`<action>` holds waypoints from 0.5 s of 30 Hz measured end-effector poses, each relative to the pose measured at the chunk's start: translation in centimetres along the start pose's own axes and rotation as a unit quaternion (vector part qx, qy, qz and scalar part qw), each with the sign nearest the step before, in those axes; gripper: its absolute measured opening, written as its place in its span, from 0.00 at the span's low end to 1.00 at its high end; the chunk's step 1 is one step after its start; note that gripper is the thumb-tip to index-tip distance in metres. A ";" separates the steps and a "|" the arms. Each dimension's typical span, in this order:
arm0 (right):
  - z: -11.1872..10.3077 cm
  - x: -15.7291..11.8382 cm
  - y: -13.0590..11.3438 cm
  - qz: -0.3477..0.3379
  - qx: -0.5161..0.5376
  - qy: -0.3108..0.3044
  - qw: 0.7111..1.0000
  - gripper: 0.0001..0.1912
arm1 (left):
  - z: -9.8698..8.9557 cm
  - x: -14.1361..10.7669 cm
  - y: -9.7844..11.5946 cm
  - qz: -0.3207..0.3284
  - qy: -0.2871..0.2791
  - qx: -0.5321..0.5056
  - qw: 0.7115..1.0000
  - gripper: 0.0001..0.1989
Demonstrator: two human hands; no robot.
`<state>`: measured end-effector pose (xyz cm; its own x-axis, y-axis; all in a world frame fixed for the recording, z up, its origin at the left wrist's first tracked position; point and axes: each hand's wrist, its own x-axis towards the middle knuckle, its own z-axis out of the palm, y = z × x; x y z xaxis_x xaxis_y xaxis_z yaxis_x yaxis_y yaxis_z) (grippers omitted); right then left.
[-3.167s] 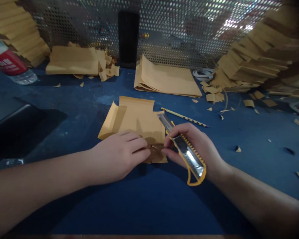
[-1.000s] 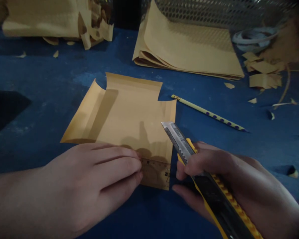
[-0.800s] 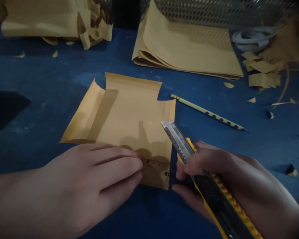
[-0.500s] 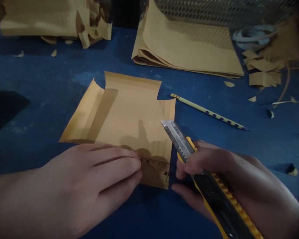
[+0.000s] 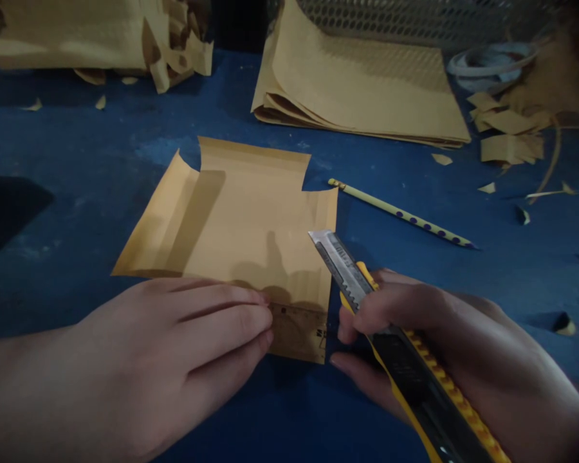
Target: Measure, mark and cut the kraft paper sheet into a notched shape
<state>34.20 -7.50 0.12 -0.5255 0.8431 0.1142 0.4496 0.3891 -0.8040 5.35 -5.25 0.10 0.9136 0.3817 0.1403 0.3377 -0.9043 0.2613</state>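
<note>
My left hand (image 5: 193,354) lies flat over the lower part of a brown paper sheet (image 5: 251,225), fingers stretched out side by side. It presses on a see-through ruler (image 5: 296,325) along the sheet's near edge; much of the ruler is hidden under the hand. Notches are cut at the sheet's two far corners, and its side and far flaps curl up. My right hand (image 5: 429,334) is closed around a yellow and black box cutter (image 5: 415,379). The cutter's blade is out, pointing up and left, above the sheet's right edge. Whether it touches the paper I cannot tell.
A yellow pencil (image 5: 400,213) with purple dots lies right of the sheet. Behind are folded brown paper (image 5: 367,90), a metal mesh (image 5: 415,26), more brown paper (image 5: 72,38) and a white coil (image 5: 487,64). Paper scraps (image 5: 511,141) litter the blue table (image 5: 101,141).
The whole view has shifted slightly, so everything sits a little further left and up. Both hands, the cutter and the sheet hold nearly the same places relative to each other.
</note>
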 end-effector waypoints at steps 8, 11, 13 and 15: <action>0.0 0.2 0.1 0.005 -0.009 0.005 1.000 0.15 | 0.0 0.1 0.3 0.052 0.019 0.018 0.998 0.17; 0.0 0.0 0.1 0.007 -0.007 0.010 1.000 0.19 | 0.0 0.2 0.4 0.054 0.021 0.030 0.998 0.18; 0.0 -0.1 -0.2 0.007 -0.002 0.001 1.000 0.21 | 0.0 0.3 0.5 0.060 0.016 0.034 0.998 0.19; -0.1 -0.1 -0.5 0.017 0.007 0.010 1.000 0.20 | 0.0 0.3 0.5 0.057 0.023 0.032 0.998 0.19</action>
<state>34.09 -7.75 0.51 -0.4960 0.8628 0.0980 0.4573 0.3555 -0.8152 5.85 -5.61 0.25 0.9362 0.2823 0.2092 0.2470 -0.9522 0.1799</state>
